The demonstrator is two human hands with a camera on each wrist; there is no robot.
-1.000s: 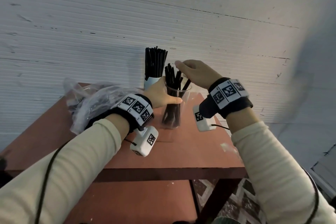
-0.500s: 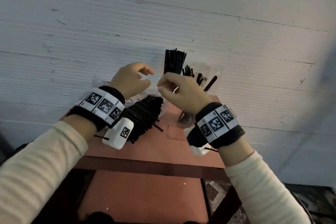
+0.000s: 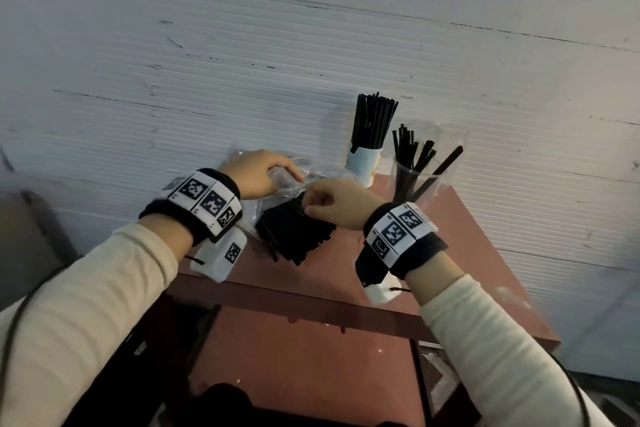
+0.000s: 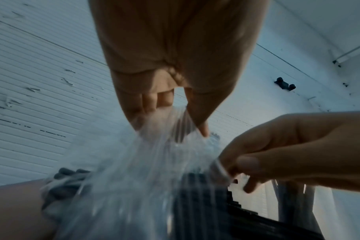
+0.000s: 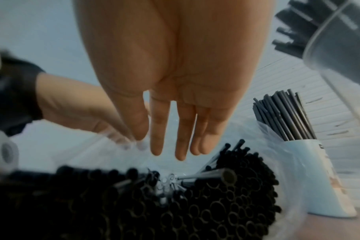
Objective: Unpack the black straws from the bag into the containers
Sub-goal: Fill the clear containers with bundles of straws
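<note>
On the table (image 3: 460,246), the clear bag (image 4: 134,178) lies beside the paper cup (image 3: 363,163) and clear cup (image 3: 412,180), both part-filled. It looks thin, limp and slippery; the left hand (image 3: 256,177) pinches its film and the right hand (image 3: 336,204) pinches its mouth edge. The black straws (image 3: 294,232) inside look light and stiff, best gripped mid-bundle.

bare workroom: white ribbed wall (image 3: 242,45), red table (image 3: 467,236).

Bag (image 4: 121,186) blurred in left wrist view
</note>
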